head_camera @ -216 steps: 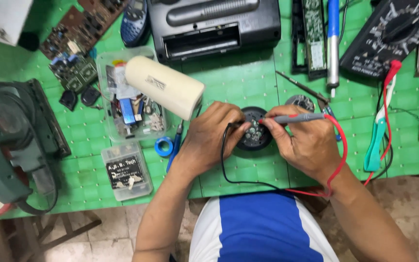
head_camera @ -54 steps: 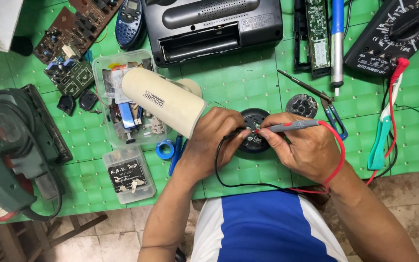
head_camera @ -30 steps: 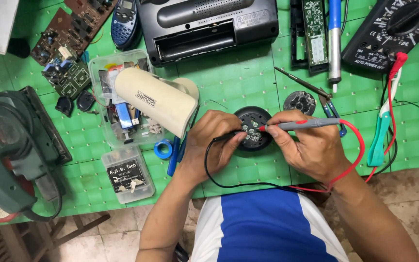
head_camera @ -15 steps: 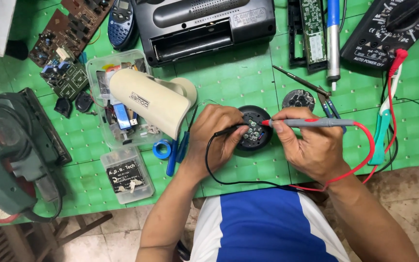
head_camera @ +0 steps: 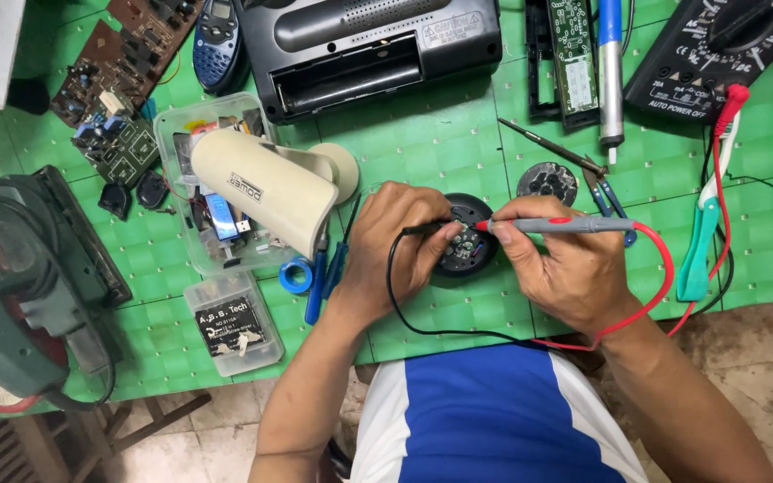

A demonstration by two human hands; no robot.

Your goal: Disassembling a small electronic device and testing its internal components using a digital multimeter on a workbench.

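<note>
Left hand (head_camera: pixel 400 246) pinching black probe (head_camera: pixel 422 229), right hand (head_camera: pixel 565 268) pinching red probe (head_camera: pixel 552 225) on round part (head_camera: pixel 471 249); clear box (head_camera: pixel 216 192) crammed with small parts.

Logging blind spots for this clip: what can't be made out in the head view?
- Round black part: its near-left half is hidden by the left hand.
- Black probe tip: too small to see where it lands.
- Multimeter: cut off by the top edge.
</note>
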